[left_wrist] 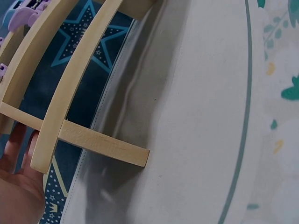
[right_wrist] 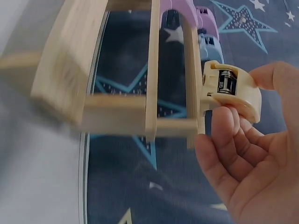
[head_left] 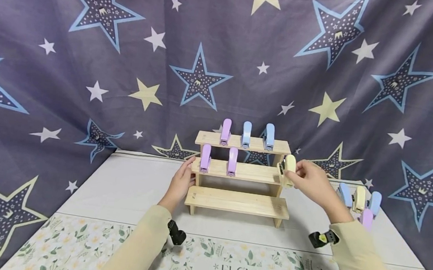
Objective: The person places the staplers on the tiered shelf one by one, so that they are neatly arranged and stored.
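While left hand [head_left: 179, 184] steadies rack [head_left: 238, 201], clipping: right fingers [right_wrist: 227, 128] pinching yellow clip [head_left: 289, 165] at mid-frame shelf end; needs squeezing on.

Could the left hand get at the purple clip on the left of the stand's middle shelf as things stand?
Probably yes. The left hand rests against the left side of the tiered wooden stand, just beside the purple plastic clip on the middle shelf. Nothing stands between them, and the right hand holds a cream clip at the far end.

L hand [left_wrist: 16, 179] at wood rack [left_wrist: 60, 100]
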`<state>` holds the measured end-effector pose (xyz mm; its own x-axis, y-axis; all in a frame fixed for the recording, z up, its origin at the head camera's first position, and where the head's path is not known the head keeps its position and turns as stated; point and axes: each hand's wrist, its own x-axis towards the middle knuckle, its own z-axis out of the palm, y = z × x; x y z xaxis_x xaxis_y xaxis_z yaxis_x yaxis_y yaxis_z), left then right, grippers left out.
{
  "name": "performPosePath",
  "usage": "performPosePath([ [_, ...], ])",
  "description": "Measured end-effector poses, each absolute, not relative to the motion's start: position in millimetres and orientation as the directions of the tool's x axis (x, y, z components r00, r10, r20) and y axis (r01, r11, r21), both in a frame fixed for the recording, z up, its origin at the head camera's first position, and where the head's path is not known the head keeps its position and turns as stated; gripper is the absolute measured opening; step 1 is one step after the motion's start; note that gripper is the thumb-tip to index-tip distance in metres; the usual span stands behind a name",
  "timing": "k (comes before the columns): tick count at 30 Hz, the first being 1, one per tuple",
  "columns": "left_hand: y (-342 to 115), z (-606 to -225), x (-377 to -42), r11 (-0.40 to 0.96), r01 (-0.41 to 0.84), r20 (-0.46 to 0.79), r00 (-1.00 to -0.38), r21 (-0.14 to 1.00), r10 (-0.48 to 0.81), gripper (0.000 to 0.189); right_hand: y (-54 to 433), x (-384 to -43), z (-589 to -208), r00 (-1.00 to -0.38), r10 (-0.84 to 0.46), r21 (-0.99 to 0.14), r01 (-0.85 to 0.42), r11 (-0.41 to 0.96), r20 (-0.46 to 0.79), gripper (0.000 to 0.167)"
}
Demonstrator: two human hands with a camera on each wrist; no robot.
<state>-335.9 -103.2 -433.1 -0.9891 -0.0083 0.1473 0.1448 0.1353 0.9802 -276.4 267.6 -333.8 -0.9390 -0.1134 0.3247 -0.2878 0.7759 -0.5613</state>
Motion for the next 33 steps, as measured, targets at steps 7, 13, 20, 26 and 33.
performPosePath([
  [7, -104, -432, -337, 0.134, 0.153, 0.156, -0.988, 0.979, -0.012, 0.047, 243, -293, -340, -0.942, -0.107, -0.598, -0.286, 0.749, 0.317, 0.028],
  [13, -104, -433, -337, 0.126, 0.165, 0.166, -0.986, 0.978, -0.003, 0.047, 229, -306, -344, -0.953, -0.112, -0.623, -0.269, 0.734, 0.28, 0.028],
  [20, -105, -434, -337, 0.128, 0.153, 0.155, -0.988, 0.98, -0.006, 0.047, 215, -316, -348, -0.962, -0.111, -0.64, -0.251, 0.727, 0.251, 0.029],
  [26, -104, -433, -337, 0.115, 0.151, 0.153, -0.988, 0.982, -0.009, 0.047, 208, -324, -353, -0.96, -0.124, -0.638, -0.26, 0.725, 0.251, 0.031],
  [33, -103, -433, -336, 0.137, 0.153, 0.157, -0.988, 0.979, -0.013, 0.046, 205, -329, -357, -0.962, -0.117, -0.655, -0.254, 0.712, 0.245, 0.034],
])
